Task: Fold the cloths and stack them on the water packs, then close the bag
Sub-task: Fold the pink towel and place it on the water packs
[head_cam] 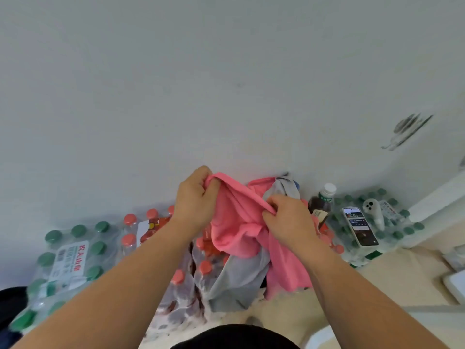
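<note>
Pink cloth (236,230) was held up in mid-air over the centre of the scene, above the red-capped water pack (186,280), bunched and not yet folded flat. Left hand (195,200) gripped its far left corner, fingers curled tight round the gathered edge. Right hand (289,220) pinched the same top edge further right and a bit nearer, thumb and fingers closed on the fabric. Edge ran taut between the two hands; the rest of the cloth hung down in loose folds towards the near side.

Grey cloth (239,280) lay under the pink one, draped over the near right part of the red-capped pack and hanging towards the floor (377,280). More pink and grey fabric (284,188) was heaped just behind the right hand, against the wall (226,84); could not tell whether it was separate pieces.

Green-capped water pack (68,258) sat left of the red-capped one, touching it, white label facing up. Second green-capped pack (400,222) sat to the right, by the wall. Phone (360,226) lay flat on top of it, screen lit, with a white controller (375,212) just beside it on the far right side. Brown bottle (320,206) with a white cap stood upright between the cloth heap and the right pack.
</note>
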